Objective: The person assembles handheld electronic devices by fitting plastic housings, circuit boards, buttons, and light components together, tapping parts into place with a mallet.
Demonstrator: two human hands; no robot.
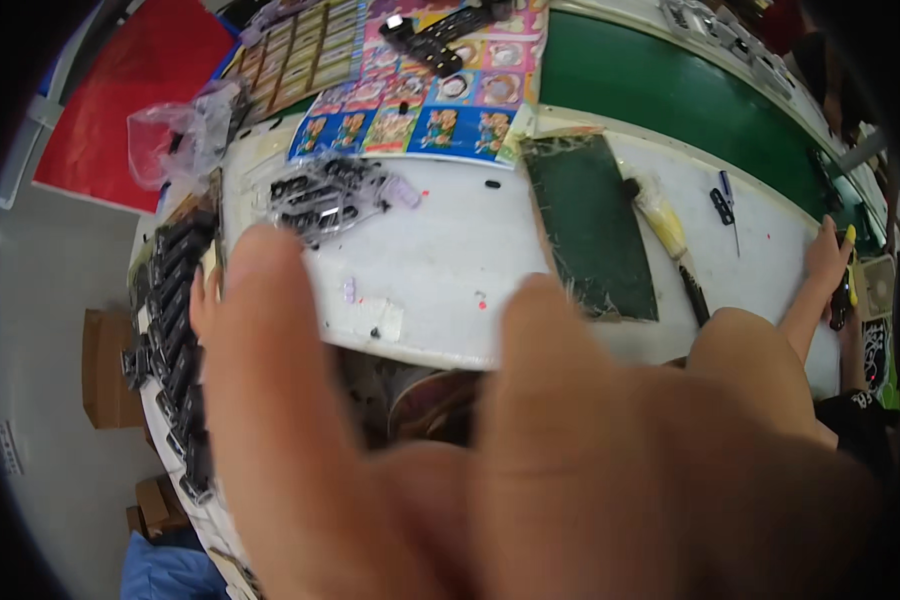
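Very close to the view, my right hand (pixel 570 470) fills the lower middle, blurred. Its thumb and a finger stand wide apart with nothing between them; the other fingers curl at the right. Behind the thumb, at the table's left edge, show the stretched fingers of my left hand (pixel 202 305), the rest of it hidden. They lie beside a row of black plastic parts (pixel 175 300). Beyond the thumb, a clear plastic bag (pixel 330 195) with small black parts lies on the white table (pixel 420 260).
A dark green board (pixel 595 230), a yellow-handled brush (pixel 660 215) and a screwdriver (pixel 732 215) lie to the right. Printed colourful sheets (pixel 440 90) and a black strap-like part (pixel 435 45) are farther back. A co-worker's hand (pixel 825 262) is at the far right, near a yellow-black tool.
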